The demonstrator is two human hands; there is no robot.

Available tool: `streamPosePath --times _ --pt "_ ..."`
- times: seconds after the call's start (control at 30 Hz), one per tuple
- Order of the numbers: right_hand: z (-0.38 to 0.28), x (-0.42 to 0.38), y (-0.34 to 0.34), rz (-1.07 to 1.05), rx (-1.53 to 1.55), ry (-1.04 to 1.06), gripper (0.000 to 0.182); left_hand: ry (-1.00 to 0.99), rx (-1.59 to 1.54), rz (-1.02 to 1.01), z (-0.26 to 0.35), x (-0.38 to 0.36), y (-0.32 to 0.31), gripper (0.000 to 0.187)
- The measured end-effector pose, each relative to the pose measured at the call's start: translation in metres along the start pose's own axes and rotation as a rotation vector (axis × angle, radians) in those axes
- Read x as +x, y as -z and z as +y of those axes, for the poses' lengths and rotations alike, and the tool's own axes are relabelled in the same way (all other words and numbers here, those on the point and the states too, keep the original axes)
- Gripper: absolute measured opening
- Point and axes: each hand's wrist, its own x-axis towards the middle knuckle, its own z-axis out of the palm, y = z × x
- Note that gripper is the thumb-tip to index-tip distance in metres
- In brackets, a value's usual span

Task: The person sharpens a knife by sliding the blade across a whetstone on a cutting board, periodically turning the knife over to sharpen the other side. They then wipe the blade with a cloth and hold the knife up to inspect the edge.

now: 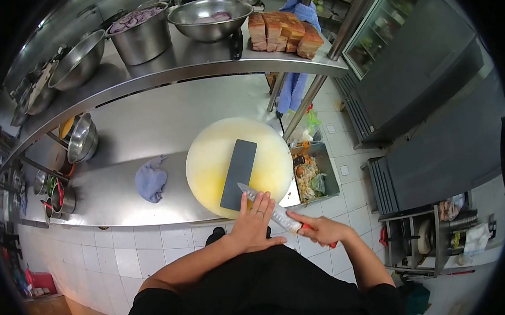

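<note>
A dark grey whetstone (239, 170) lies at a slant on a round white cutting board (204, 151) with yellow stains. My right hand (323, 231) is closed around the red handle of a kitchen knife (284, 218). The blade's tip rests over the near part of the stone, its rear reaching past the board's edge. My left hand (254, 225) has its fingers stretched out flat along the blade near the tip, partly covering it. A ring shows on one finger.
A crumpled blue cloth (151, 180) lies left on the steel table (116, 200). Above, a shelf (203, 67) bears steel bowls (210, 27), a pot of sliced onions (140, 38), a black-handled knife (236, 44) and pork blocks (281, 32). A scrap bin (329, 182) stands right.
</note>
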Motion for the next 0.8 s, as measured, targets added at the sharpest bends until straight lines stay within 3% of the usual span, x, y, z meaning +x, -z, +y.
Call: streamPosePath --times 0.03,0.07,0.13,0.2,0.3,0.4,0.5,0.6,0.67,0.77,0.8 --pt "0.007 -0.003 -0.005 -0.025 -0.023 0.026 0.064 -0.009 -0.026 0.002 0.001 0.001 -0.003 0.121" --pt "-0.024 -0.008 0.016 -0.027 -0.041 -0.119 0.064 -0.009 -0.035 -0.008 -0.003 0.01 -0.007 0.121" --pt "-0.006 0.034 0.032 0.099 -0.026 -0.009 0.064 0.048 0.084 0.086 -0.034 0.058 -0.001 0.118" --pt "-0.011 0.079 0.034 0.302 0.035 0.083 0.064 0.17 0.055 0.05 -0.062 0.103 0.016 0.115" --pt "-0.033 0.092 0.02 0.349 0.162 0.017 0.064 0.241 0.021 -0.047 -0.075 0.118 0.035 0.113" --pt "-0.022 0.054 -0.004 0.199 0.039 0.018 0.064 0.109 0.081 0.108 -0.048 0.056 0.007 0.115" --pt "-0.002 0.02 -0.027 0.006 0.043 0.068 0.062 0.085 0.005 -0.005 -0.008 -0.008 -0.001 0.118" --pt "-0.018 0.035 -0.006 0.121 -0.053 0.062 0.062 0.104 0.054 0.049 -0.027 0.016 -0.012 0.116" --pt "-0.03 0.079 0.018 0.271 -0.059 0.062 0.062 0.211 0.165 0.126 -0.069 0.072 -0.003 0.112" --pt "-0.031 0.169 0.027 0.622 -0.132 0.23 0.06 0.354 0.08 0.007 -0.117 0.139 0.041 0.108" --pt "-0.037 0.172 0.021 0.623 -0.132 0.23 0.06 0.38 0.047 -0.017 -0.125 0.146 0.049 0.107"
